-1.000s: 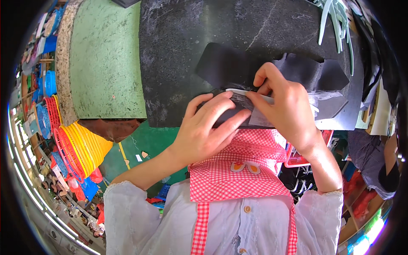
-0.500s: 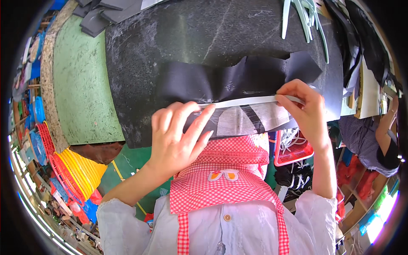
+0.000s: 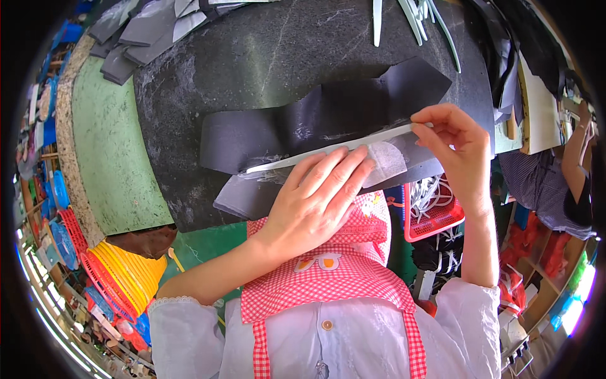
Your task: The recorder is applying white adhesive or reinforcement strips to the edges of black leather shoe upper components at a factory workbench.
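Observation:
A black flexible sheet (image 3: 265, 136) lies on the dark worktop in front of me, its far part creased and raised. Along it runs a narrow white strip (image 3: 284, 162), slanting up to the right. My left hand (image 3: 315, 202) lies flat across the near part of the sheet, fingers stretched out with their tips close below the strip. Between thumb and forefinger, my right hand (image 3: 457, 145) pinches the strip's right end. A whitish fabric-like patch (image 3: 386, 163) on the sheet shows beside my left fingertips; the rest of it is hidden under the hand.
Several pale strips (image 3: 413, 19) lie at the far edge, and grey-black cut pieces (image 3: 148, 31) are heaped far left. A red basket (image 3: 435, 224) of white strips stands below the worktop (image 3: 233, 69). Yellow stacked baskets (image 3: 129, 271) are lower left. Another person (image 3: 543, 189) is at right.
My left hand has slid right, from the strip's left end to flat over the near part of the sheet. Sheet and strip now slant more; my right hand keeps its pinch at the right end.

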{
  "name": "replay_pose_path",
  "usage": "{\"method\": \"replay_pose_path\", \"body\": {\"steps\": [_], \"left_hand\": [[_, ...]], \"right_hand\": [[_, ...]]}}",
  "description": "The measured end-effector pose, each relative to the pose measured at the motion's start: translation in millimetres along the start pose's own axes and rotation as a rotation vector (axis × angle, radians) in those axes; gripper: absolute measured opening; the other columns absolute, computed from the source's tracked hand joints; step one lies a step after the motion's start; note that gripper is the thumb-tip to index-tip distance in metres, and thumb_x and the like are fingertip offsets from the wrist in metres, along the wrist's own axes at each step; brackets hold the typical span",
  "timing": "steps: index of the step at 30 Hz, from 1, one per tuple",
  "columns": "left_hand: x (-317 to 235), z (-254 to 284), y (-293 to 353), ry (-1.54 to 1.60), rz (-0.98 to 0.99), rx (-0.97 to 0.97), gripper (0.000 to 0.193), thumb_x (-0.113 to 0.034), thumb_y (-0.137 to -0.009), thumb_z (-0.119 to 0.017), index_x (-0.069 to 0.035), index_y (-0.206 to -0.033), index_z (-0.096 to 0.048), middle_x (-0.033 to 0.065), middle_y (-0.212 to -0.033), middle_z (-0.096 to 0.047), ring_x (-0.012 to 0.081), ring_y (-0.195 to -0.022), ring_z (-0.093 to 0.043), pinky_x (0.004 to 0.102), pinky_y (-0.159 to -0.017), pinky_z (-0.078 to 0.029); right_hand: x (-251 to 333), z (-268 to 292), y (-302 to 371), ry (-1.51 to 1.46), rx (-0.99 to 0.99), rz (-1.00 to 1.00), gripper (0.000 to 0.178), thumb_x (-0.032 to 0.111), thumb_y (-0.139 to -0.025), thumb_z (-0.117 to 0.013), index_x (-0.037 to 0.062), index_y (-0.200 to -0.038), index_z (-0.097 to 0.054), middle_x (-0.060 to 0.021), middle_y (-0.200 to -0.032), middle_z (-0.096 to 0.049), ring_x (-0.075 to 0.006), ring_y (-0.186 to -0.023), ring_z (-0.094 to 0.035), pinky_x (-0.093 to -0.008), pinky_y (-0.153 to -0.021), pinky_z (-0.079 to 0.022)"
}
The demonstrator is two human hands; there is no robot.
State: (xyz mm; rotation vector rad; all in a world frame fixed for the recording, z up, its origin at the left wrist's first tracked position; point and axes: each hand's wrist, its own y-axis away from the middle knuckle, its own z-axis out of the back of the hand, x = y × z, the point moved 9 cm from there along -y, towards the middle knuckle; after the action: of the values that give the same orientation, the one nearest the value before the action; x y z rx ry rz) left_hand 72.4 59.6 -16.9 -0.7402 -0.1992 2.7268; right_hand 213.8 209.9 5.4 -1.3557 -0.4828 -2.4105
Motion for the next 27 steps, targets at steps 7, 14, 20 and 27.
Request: {"method": "replay_pose_path", "body": {"steps": [7,14,20,27], "left_hand": [[-0.1,8.7,-10.0,-0.003,0.005,-0.080,0.046,-0.017,-0.086,-0.076,-0.007,-0.131,-0.069,0.0097,-0.146,-0.058,0.0268,-0.126,-0.058,0.0439,-0.105,-0.048],[12.7,33.0,-13.8,0.140,-0.001,-0.198,0.039,-0.016,-0.075,-0.090,-0.005,-0.109,-0.073,0.0098,-0.111,-0.072,0.0269,-0.102,-0.073,0.0379,-0.084,-0.060],[1.5,38.1,-19.7,0.097,-0.017,-0.026,0.022,-0.016,-0.081,-0.084,-0.004,-0.099,-0.078,0.0077,-0.110,-0.072,0.0257,-0.106,-0.074,0.0383,-0.088,-0.062],[74.3,59.5,-50.8,-0.163,0.106,0.001,0.046,-0.018,-0.075,-0.087,-0.012,-0.119,-0.076,0.0095,-0.115,-0.064,0.0329,-0.110,-0.062,0.0453,-0.104,-0.048]], "right_hand": [[-10.7,-5.4,-17.0,0.204,0.021,0.044,0.014,0.003,-0.089,-0.080,0.0002,-0.101,-0.072,-0.0034,-0.084,-0.072,-0.0088,-0.076,-0.066,-0.0253,-0.074,-0.055],[-27.1,7.6,-38.8,0.546,0.134,-0.126,0.031,0.006,-0.082,-0.086,0.0040,-0.099,-0.060,-0.0059,-0.075,-0.060,-0.0187,-0.074,-0.064,-0.0316,-0.074,-0.055],[63.7,-53.1,-11.0,0.533,0.053,0.670,0.075,0.007,-0.074,-0.088,0.0081,-0.142,-0.056,-0.0089,-0.115,-0.068,-0.0320,-0.120,-0.063,-0.0455,-0.115,-0.045],[53.9,-74.6,-22.8,0.613,0.337,0.585,0.059,0.009,-0.076,-0.086,0.0104,-0.130,-0.064,-0.0074,-0.104,-0.072,-0.0303,-0.108,-0.068,-0.0458,-0.103,-0.050]]}}
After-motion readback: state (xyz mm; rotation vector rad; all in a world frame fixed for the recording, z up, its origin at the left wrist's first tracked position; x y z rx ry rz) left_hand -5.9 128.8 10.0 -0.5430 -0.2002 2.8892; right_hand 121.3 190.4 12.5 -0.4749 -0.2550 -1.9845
